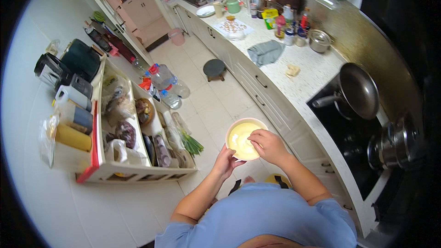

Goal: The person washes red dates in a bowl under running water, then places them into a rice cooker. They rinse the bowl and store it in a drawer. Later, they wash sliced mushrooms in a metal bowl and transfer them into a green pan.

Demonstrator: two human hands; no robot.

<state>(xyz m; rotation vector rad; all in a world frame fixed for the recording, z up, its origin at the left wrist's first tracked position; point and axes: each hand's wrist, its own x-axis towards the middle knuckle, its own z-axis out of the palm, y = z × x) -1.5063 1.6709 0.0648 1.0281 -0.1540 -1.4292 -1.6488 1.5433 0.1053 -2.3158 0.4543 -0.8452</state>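
Observation:
A round bowl (246, 120) with a pinkish rim and a pale yellow inside is held over the floor in front of me. My left hand (225, 160) grips its near left side, thumb at the rim and fingers beneath. My right hand (267, 144) reaches over the right rim, its fingertips bunched together inside the bowl. Something whitish shows by those fingertips, but whether they pinch it is unclear. The bowl's contents are too washed out to make out.
On the right, a wok (358, 91) and a steel pot (391, 144) stand on the black cooktop (348, 151). A grey cloth (266, 52) lies on the counter (293, 84). A low stool (214, 69) and water bottles (171, 100) occupy the floor. Shelving (151, 172) stands left.

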